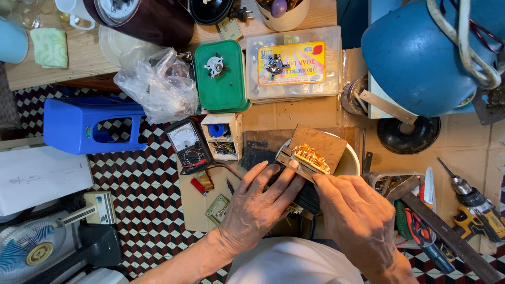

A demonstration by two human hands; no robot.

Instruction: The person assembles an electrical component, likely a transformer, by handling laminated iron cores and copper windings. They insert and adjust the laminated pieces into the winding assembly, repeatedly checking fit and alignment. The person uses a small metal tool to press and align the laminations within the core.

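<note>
Both hands hold one small part over a white bowl point(351, 161). The part is a dark laminated block point(304, 195) with a copper-coloured wire winding point(311, 159) on top, and a brown card point(319, 143) lies behind the winding. My left hand point(258, 205) grips it from the left, fingers spread along its side. From the right, my right hand point(353, 214) pinches its near edge between thumb and fingers. The block's underside is hidden by my hands.
A dial multimeter point(189, 145), a small box of bits point(223, 135), a green lidded box point(221, 76) and a clear plastic case point(294, 63) lie beyond. A blue tank point(421, 58), cordless drill point(476, 208) and pliers point(415, 229) sit right. A blue stool point(89, 126) stands left.
</note>
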